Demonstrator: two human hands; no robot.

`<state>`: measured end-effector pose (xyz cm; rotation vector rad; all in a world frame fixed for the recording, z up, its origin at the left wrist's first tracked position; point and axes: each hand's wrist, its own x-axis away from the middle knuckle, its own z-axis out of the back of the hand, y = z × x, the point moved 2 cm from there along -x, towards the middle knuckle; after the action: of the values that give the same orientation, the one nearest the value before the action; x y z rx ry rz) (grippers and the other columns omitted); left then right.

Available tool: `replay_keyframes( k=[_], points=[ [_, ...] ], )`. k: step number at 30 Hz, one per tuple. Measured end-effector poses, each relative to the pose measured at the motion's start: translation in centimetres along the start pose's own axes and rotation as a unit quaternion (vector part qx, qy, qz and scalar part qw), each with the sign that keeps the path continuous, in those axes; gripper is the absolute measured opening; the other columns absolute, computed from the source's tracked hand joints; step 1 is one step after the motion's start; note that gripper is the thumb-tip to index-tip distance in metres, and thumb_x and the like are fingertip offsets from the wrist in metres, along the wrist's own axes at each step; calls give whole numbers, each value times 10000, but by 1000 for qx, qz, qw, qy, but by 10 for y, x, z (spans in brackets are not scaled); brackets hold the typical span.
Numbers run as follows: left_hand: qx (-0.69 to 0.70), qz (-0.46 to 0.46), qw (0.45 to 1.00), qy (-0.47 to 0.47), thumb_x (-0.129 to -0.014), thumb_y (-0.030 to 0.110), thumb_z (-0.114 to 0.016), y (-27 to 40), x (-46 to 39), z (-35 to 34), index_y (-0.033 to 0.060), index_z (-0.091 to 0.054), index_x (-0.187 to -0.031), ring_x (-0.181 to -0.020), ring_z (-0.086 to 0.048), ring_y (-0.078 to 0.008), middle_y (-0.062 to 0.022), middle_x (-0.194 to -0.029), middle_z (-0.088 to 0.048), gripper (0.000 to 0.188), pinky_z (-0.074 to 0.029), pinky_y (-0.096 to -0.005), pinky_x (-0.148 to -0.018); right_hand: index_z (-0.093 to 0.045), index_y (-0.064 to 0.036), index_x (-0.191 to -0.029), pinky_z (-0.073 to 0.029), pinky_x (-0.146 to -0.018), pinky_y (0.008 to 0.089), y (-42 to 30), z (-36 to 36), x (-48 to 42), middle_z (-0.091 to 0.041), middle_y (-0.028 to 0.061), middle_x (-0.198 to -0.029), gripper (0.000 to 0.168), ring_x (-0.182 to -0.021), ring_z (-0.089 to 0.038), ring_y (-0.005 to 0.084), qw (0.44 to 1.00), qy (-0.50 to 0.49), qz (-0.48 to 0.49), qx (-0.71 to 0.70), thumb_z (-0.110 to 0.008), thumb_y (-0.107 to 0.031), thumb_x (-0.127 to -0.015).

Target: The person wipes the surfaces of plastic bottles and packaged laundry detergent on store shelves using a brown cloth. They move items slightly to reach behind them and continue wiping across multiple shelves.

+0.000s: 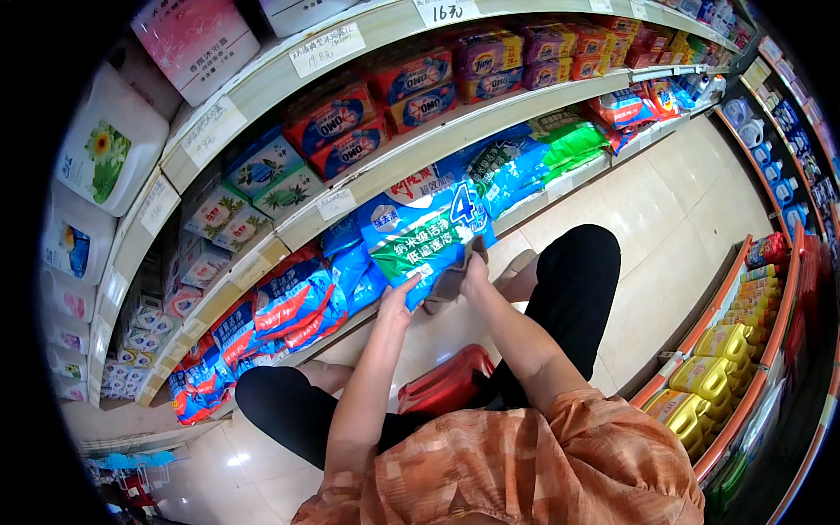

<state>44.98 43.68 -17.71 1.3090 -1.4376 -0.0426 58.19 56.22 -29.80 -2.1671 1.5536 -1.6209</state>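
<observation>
A large blue laundry detergent bag (pixel 420 233) with a green band and printed writing tilts out from the lowest shelf in front of me. My left hand (pixel 398 303) grips its near lower corner, thumb on top. At the bag's right lower edge, my right hand (pixel 474 274) holds a brown cloth (pixel 443 287) against it; the fingers are partly hidden. Beside the held bag, more blue detergent bags (pixel 357 272) lie on the shelf at its left, and a blue bag (pixel 508 167) sits at its right.
Boxed OMO laundry soap (pixel 348 118) and Tide packs (pixel 492 56) line the middle shelf (pixel 485 121). White jugs (pixel 111 144) stand upper left. A red plastic stool (pixel 449 380) is beneath me on the tiled floor (pixel 646 216). Yellow bottles (pixel 702 374) fill the rack at right.
</observation>
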Motion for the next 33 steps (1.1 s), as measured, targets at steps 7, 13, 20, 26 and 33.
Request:
replay_keyframes(
  k=[7,13,20,26,33],
  points=[
    [-4,-81,997,18,-770,33,-728,-5,-5,7,161,-573,-1154,-920,-647,-194,-31,-1087,-665,433,-489,-331,-736,-549,46,-1140,-533,-761,399,-10,-13,30,-613,128,-1075,306,-901,-630,249,998,-6,-8,-59,-585,-121,-886],
    [62,-57,996,-8,-774,-6,-693,10,16,-6,196,-505,-1261,-1173,-527,-226,-5,-1252,-583,560,-348,-497,-1015,-571,-23,-1078,-513,-742,346,-43,-46,79,-593,58,-945,214,-833,-599,178,999,-5,49,4,-548,-127,-892],
    [69,-125,985,-101,-846,-3,-615,63,8,-24,92,-462,-1318,-1179,-539,-266,-94,-1282,-560,505,-388,-479,-1035,-589,14,-1037,-462,-741,295,-74,-85,101,-607,58,-947,193,-827,-572,145,985,-99,132,53,-547,-98,-886],
    [31,-150,980,-130,-792,-53,-661,67,-7,-33,53,-485,-1291,-1108,-589,-239,-104,-1224,-595,540,-467,-371,-981,-601,-16,-1016,-474,-747,295,-74,-82,74,-618,51,-932,173,-835,-597,165,980,-160,119,6,-538,-96,-877],
    [19,-115,990,-79,-736,-115,-650,52,-11,-19,40,-499,-1274,-1102,-596,-251,-113,-1217,-600,580,-490,-385,-961,-562,-88,-1105,-501,-863,397,-57,-67,65,-608,64,-1050,293,-947,-594,231,973,-166,18,-161,-475,-311,-937]
  ],
)
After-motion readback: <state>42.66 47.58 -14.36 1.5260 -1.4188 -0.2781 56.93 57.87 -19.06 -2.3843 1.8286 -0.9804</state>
